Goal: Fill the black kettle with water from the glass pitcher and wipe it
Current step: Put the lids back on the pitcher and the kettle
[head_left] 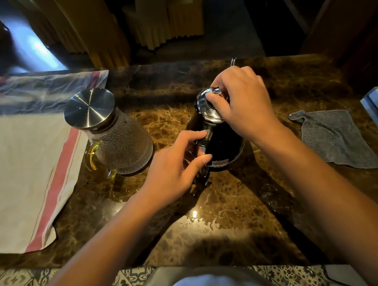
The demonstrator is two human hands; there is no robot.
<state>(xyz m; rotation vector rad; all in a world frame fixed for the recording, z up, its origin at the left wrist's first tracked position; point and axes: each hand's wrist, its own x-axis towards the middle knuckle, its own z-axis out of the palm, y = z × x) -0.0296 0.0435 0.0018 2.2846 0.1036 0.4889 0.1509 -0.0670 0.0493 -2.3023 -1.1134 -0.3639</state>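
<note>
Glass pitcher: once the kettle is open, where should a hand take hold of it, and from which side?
By the yellow-tinted handle low on the glass pitcher, coming from the near left. The body is wide, conical and textured; the loop faces the left hand, and fingers can curl through it.

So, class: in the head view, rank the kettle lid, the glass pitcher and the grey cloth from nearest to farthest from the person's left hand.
From the left hand:
1. Kettle lid, just above, under the right hand.
2. Glass pitcher, to the left.
3. Grey cloth, far right.

Bare forearms (white garment (205, 285) below)
</note>
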